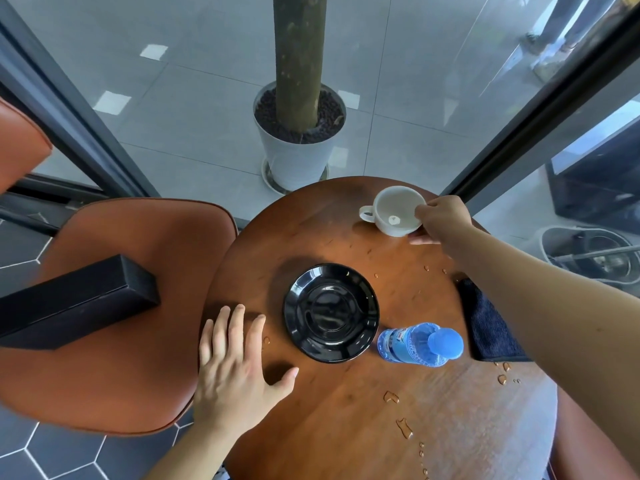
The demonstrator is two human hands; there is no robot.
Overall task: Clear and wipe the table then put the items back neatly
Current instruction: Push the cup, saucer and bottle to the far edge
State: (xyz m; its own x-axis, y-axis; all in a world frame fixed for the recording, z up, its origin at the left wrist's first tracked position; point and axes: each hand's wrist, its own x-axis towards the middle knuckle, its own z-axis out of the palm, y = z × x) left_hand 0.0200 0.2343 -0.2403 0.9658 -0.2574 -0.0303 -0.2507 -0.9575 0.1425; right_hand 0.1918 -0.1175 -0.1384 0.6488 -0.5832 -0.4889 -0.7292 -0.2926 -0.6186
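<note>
- Table [346,410], round and of brown wood, carries a white cup [394,211], a black saucer [331,312], a water bottle [420,344] and a dark cloth [488,327].
- The right hand [443,220] reaches to the far side of the table and grips the cup by its rim and side; the cup is tilted, its handle pointing left.
- Whether the cup's base touches the wood cannot be told.
- The left hand [235,368] lies flat on the table's left edge, fingers straight and spread, holding nothing.
- The saucer sits near the middle, well apart from the cup.
- The bottle stands upright just beside the saucer's right rim, its blue cap on.
- The cloth lies at the right edge, partly hidden by the right forearm.
- Water drops [403,427] dot the near and right parts of the wood.
- A black box [69,306] rests on the orange chair seat [121,375] to the left.
</note>
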